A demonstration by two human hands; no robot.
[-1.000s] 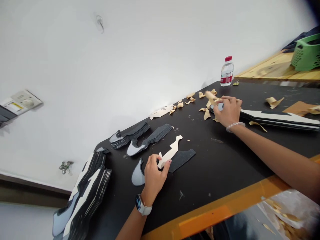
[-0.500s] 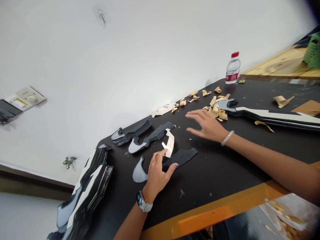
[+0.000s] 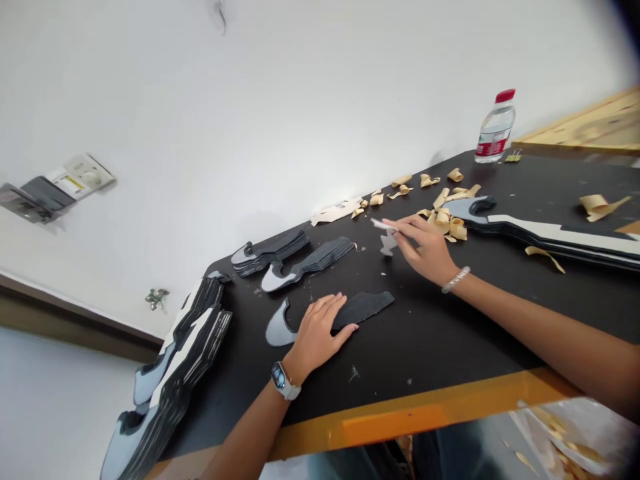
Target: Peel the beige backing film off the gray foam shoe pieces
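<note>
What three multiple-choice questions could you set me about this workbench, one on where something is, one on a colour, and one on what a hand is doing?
1. Where does the left hand rest?
A. On a dark grey cut-out
B. On the orange table edge
C. Around a water bottle

2. What colour is the cap of the plastic water bottle?
A. Blue
B. Red
C. Green

3. What is the right hand doing?
A. Lying flat and empty
B. Clenched in an empty fist
C. Pinching a small white strip

Answers:
1. A, the palm and fingers lie on the cut-out.
2. B, the cap is plainly red.
3. C, the strip sticks out from the fingertips.
</note>
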